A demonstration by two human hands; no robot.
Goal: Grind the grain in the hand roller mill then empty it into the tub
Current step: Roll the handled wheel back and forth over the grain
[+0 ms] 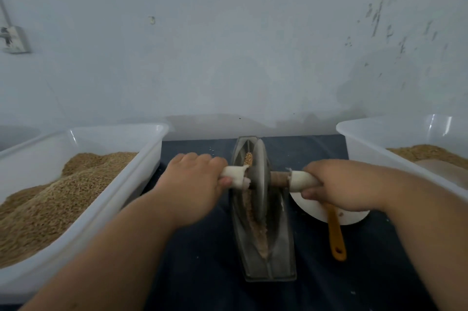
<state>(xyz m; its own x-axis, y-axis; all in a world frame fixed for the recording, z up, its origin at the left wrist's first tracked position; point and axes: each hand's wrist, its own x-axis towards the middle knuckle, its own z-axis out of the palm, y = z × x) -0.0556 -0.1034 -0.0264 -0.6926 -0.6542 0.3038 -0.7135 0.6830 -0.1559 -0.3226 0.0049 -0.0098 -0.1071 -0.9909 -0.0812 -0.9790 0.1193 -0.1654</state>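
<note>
A pale blue, scuffed wall rises behind a dark-covered bench; on it, centred, stands the hand roller mill, a grey boat-shaped trough with a metal wheel upright in it; brown grain lies along the trough; the left hand is curled tight around the white-wrapped left handle, the right hand likewise closed on the right handle; a clear tub of grain sits left, another tub right; an orange-handled tool rests on a white dish under the right hand.
</note>
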